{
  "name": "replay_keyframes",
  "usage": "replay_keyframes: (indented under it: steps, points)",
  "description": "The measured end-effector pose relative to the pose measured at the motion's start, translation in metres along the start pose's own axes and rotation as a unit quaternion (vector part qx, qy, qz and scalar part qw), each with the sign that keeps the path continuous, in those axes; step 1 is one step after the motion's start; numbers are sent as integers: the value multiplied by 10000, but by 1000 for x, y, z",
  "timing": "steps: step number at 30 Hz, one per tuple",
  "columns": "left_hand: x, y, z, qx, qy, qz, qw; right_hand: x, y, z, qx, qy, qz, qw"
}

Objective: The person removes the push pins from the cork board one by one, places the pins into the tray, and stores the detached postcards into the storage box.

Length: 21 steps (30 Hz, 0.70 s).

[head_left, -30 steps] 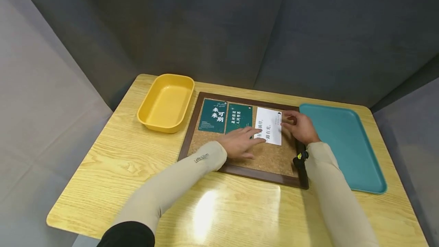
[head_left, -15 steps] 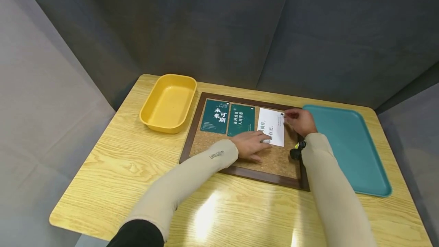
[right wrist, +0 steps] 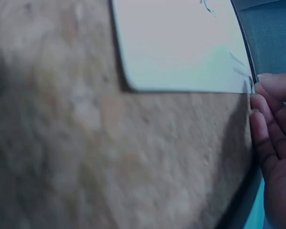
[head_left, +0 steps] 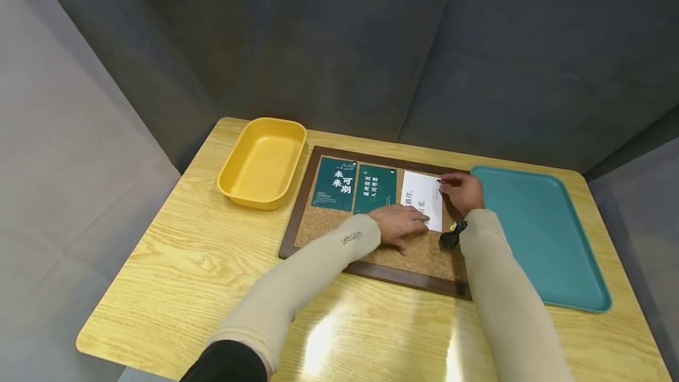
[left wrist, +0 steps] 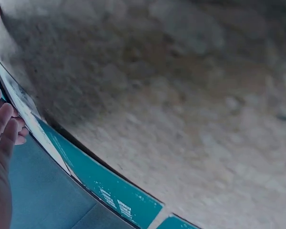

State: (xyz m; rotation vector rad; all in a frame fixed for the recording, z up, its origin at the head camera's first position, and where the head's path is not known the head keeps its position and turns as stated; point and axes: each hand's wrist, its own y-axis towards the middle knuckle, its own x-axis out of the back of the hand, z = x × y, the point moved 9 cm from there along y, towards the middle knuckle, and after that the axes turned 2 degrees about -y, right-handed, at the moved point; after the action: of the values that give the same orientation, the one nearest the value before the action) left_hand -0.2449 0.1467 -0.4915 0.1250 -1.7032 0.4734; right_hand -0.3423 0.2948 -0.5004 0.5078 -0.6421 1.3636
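A white card (head_left: 421,190) with dark printed characters lies on the framed cork board (head_left: 339,223), right of two dark green cards. My left hand (head_left: 399,223) rests across the card's lower left part, fingers fairly straight; the left wrist view catches its fingers only at the left edge. At the card's upper right edge is my right hand (head_left: 463,192), thumb and fingertips together. In the right wrist view, that thumb and forefinger pinch the edge by a corner of the white card (right wrist: 181,52). The left hand hides some of the characters.
Left of the white card lie a green card (head_left: 376,187) and another green card (head_left: 334,183). A yellow bin (head_left: 225,178) stands at the table's back left. The teal tray (head_left: 541,229) lies right of the board, and a dark curtain (head_left: 329,46) hangs behind.
My left hand has slid right and slightly down over the white card. The right hand has shifted a little along the card's right edge, its fingers drawn closer together.
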Motion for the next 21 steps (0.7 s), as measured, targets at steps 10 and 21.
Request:
replay_keyframes:
  steps: [10,21]
  points:
    - [1,17,-2,-85,-10,-24,10000,-8,5,-5,-460,260,-318,9981]
    - [-7,21,0,-251,90,13,9996,-12,9,-3,-311,209,-449,9983]
